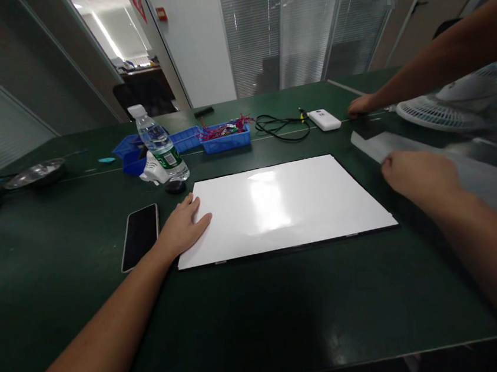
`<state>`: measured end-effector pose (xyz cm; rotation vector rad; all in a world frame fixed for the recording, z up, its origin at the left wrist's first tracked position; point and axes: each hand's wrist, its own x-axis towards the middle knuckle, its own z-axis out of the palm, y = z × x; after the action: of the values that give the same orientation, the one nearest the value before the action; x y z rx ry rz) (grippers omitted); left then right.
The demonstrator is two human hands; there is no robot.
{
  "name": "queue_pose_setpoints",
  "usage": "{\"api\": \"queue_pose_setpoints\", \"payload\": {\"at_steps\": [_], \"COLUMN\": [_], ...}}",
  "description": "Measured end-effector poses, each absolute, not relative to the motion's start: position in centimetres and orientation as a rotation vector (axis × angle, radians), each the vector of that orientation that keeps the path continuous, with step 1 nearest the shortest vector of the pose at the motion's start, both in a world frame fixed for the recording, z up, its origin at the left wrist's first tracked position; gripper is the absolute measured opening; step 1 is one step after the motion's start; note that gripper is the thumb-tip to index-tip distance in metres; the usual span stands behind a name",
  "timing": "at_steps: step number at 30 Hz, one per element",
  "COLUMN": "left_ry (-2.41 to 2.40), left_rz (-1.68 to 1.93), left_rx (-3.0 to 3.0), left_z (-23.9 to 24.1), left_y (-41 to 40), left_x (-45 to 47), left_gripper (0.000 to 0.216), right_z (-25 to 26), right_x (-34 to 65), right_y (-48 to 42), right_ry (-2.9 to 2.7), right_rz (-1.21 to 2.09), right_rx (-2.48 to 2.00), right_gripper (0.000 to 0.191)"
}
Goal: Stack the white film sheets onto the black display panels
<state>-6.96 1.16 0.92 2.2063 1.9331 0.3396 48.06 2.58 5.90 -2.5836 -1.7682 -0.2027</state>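
Observation:
A glossy white rectangular panel (pixel 286 205) lies flat on the dark green table (pixel 254 321). My left hand (pixel 181 225) rests flat on the panel's left edge with fingers stretched out. My right hand (pixel 420 177) is off the panel's right side, fingers curled on the edge of a clear plastic film sheet (pixel 474 177) that stretches away to the right. The film is blurred and partly see-through.
A black phone (pixel 139 236) lies left of my left hand. Behind it stand a water bottle (pixel 161 145), blue trays (pixel 221 138) with red-tipped parts, a black cable (pixel 280 128) and a white box (pixel 324 119). Another person's hand (pixel 362 105) rests at the back right near a fan (pixel 457 106).

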Motion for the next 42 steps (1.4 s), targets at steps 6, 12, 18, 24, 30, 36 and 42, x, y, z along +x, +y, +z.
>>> {"api": "queue_pose_setpoints", "payload": {"at_steps": [6, 12, 18, 24, 30, 36, 42], "left_ry": [1.931, 1.944, 1.932, 1.942, 1.942, 1.948, 1.907], "left_rz": [0.339, 0.352, 0.378, 0.35, 0.336, 0.335, 0.407], "left_rx": [2.208, 2.197, 2.207, 2.212, 2.222, 2.225, 2.226], "left_z": [0.9, 1.2, 0.9, 1.0, 0.7, 0.6, 0.6], "left_y": [1.1, 1.0, 1.1, 1.0, 1.1, 1.1, 1.2], "left_x": [-7.0, -6.8, -6.9, -6.8, -7.0, -7.1, -7.1], "left_gripper": [0.085, 0.081, 0.083, 0.083, 0.083, 0.085, 0.086], "right_z": [5.9, 4.8, 3.6, 3.0, 3.8, 4.8, 5.0], "right_x": [40.3, 36.4, 34.6, 34.2, 37.1, 42.0, 42.3], "right_y": [-0.4, -3.2, -4.5, -4.4, -2.3, 0.5, 0.8], "right_ry": [-2.189, -2.613, -2.771, -2.7, -2.394, -2.194, -2.115], "right_rz": [-0.41, -0.311, -0.438, -0.325, -0.338, -0.274, -0.188], "right_rx": [-2.104, -1.426, -0.853, -0.716, -1.121, -1.926, -2.169], "right_gripper": [0.048, 0.036, 0.038, 0.045, 0.044, 0.056, 0.059]}}
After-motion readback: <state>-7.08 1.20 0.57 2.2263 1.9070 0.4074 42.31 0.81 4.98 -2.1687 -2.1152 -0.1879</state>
